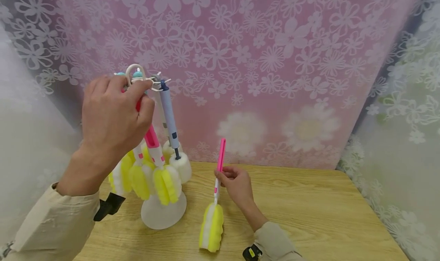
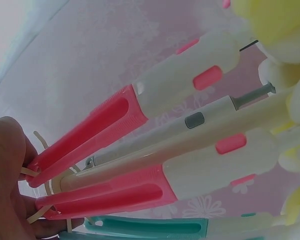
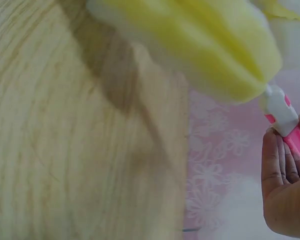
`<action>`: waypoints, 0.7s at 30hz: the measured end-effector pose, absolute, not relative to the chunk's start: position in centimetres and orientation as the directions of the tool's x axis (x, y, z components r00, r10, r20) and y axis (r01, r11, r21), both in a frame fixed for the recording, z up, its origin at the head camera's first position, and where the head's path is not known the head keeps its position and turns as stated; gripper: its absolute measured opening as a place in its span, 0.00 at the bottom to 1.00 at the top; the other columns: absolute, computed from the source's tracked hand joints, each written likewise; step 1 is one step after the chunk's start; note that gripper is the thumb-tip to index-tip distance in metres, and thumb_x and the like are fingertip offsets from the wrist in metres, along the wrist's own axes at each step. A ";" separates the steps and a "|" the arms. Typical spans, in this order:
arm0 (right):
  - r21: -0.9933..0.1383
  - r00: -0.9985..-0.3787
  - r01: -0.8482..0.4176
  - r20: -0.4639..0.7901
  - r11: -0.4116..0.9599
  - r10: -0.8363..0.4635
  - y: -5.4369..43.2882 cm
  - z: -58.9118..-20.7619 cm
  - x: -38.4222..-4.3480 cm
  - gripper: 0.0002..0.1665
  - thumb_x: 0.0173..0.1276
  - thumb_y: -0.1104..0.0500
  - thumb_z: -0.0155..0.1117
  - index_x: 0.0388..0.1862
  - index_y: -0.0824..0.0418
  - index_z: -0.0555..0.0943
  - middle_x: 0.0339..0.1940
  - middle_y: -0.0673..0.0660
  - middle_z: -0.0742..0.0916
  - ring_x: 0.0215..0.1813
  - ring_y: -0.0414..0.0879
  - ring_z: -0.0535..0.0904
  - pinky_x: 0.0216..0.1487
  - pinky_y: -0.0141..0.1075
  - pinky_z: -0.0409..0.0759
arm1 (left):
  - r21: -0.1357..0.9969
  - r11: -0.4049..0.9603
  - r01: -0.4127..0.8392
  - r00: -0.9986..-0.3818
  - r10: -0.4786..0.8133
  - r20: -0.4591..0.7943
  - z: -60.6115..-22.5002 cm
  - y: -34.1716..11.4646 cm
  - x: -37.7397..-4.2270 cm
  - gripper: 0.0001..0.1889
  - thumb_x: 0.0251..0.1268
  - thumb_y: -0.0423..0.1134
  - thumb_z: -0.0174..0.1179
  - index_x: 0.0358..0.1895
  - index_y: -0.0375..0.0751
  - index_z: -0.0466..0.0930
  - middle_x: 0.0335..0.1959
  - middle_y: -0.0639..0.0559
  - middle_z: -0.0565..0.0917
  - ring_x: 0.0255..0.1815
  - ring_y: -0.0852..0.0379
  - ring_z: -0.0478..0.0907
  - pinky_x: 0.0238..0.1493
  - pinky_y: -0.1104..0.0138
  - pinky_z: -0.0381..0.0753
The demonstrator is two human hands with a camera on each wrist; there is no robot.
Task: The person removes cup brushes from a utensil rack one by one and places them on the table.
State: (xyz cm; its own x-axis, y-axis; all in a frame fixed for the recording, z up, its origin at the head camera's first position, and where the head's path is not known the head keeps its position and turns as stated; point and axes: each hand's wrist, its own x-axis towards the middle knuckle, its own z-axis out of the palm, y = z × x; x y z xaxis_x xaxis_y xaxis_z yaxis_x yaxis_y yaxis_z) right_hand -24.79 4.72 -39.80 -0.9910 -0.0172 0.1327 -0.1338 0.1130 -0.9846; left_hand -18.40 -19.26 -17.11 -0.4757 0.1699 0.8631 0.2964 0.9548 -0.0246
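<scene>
My right hand (image 1: 237, 186) pinches a sponge bottle brush by its pink handle (image 1: 221, 152). The brush hangs head down over the table, its yellow-and-white sponge (image 1: 211, 228) lowest; the right wrist view shows that sponge (image 3: 205, 45) close up. High on the left, my left hand (image 1: 115, 117) grips the top of a white brush stand (image 1: 163, 213), fingers curled among its hooks. Several brushes hang from the stand: pink-handled ones (image 2: 110, 192), a teal-handled one (image 2: 155, 227) and a blue-handled one (image 1: 168, 117) with a white sponge. The palm hides part of the stand's top.
Both hands work over a wood-grain table (image 1: 309, 207). Behind it hangs a pink curtain with white flowers (image 1: 254, 62), and pale flowered sheets (image 1: 405, 138) close in the sides. A white ring (image 1: 135, 68) tops the stand.
</scene>
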 end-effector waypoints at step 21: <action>-0.948 -0.994 0.031 -0.063 0.318 -0.093 3.8 -43.8 -26.4 0.20 0.61 0.52 0.69 0.40 0.69 0.83 0.30 0.55 0.86 0.29 0.46 0.84 0.36 0.40 0.83 | -0.032 0.953 0.303 -0.451 0.173 0.876 -17.2 -19.3 -18.5 0.24 0.64 0.42 0.39 0.50 0.40 0.83 0.37 0.33 0.80 0.43 0.34 0.72 0.51 0.44 0.67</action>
